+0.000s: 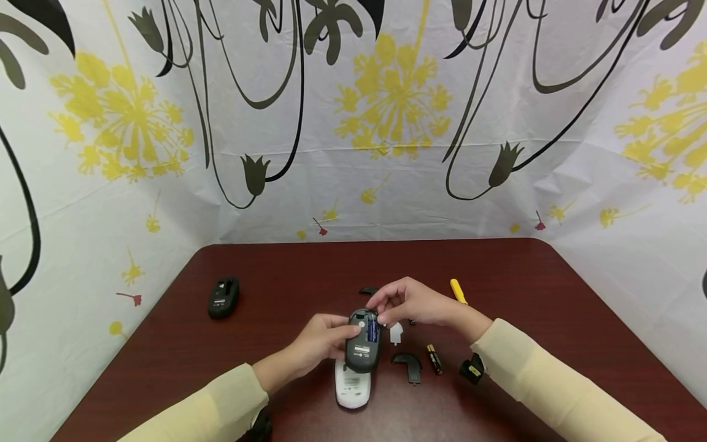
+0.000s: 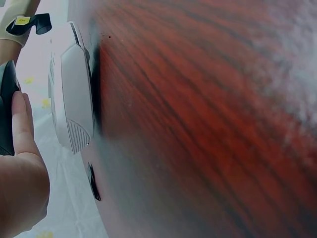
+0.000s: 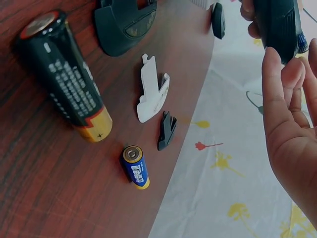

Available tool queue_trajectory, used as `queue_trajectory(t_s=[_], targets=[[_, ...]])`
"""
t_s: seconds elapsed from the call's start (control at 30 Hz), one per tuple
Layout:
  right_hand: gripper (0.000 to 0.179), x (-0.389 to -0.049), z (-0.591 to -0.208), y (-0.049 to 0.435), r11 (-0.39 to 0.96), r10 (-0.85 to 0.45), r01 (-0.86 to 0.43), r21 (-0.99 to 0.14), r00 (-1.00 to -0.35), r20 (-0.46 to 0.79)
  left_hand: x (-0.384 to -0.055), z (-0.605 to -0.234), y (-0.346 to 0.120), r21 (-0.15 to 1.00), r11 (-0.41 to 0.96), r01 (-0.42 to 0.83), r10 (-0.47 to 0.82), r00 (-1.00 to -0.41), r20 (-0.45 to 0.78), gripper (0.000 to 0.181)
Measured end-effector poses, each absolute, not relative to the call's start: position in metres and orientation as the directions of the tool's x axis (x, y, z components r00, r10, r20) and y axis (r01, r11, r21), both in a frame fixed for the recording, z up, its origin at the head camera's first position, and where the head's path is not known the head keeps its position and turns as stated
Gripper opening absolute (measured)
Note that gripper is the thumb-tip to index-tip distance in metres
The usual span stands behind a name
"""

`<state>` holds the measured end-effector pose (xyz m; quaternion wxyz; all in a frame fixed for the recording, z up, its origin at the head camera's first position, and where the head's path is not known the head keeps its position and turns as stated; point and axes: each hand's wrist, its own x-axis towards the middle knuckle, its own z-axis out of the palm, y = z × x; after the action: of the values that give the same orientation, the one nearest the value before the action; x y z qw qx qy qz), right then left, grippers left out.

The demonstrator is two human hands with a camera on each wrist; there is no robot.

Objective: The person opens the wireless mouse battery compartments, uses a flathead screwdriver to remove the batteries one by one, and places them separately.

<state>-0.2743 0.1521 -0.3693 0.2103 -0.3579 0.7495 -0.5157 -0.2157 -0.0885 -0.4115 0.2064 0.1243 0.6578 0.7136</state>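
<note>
My left hand (image 1: 317,341) holds a dark computer mouse (image 1: 360,362) with its underside up, thumb across it and fingers at its edge. Its battery compartment is uncovered, and a blue battery (image 1: 372,328) shows inside. My right hand (image 1: 414,302) is at the upper right end of this mouse, fingertips at its edge and fingers loosely bent. In the right wrist view, the blue battery's end (image 3: 302,43) shows beside the mouse, close to those fingers. Below the held mouse, a white mouse (image 1: 353,390) lies underside up on the table.
A black mouse (image 1: 223,298) lies at the left. To the right are a white cover piece (image 1: 396,333), a black cover (image 1: 410,366), a black-and-gold battery (image 1: 434,360) and a yellow-handled tool (image 1: 458,291). A loose blue battery (image 3: 135,167) and small black piece (image 3: 167,131) lie nearby.
</note>
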Motion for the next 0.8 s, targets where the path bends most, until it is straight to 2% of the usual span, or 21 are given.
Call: queue_trajectory(t_s=[0.33, 0.8], targets=[[0.025, -0.2753, -0.3693, 0.1500, 0.213, -0.816, -0.433, -0.876, -0.572, 0.085, -0.2150, -0.4129, -0.0898, 0.990, -0.039, -0.133, 0.456, -0.884, -0.101, 0.038], [0.017, -0.2748, -0.3681, 0.1476, 0.243, -0.818, -0.481, -0.842, -0.568, 0.089, -0.2156, -0.4161, -0.0900, 0.990, -0.043, -0.134, 0.463, -0.881, -0.099, 0.037]])
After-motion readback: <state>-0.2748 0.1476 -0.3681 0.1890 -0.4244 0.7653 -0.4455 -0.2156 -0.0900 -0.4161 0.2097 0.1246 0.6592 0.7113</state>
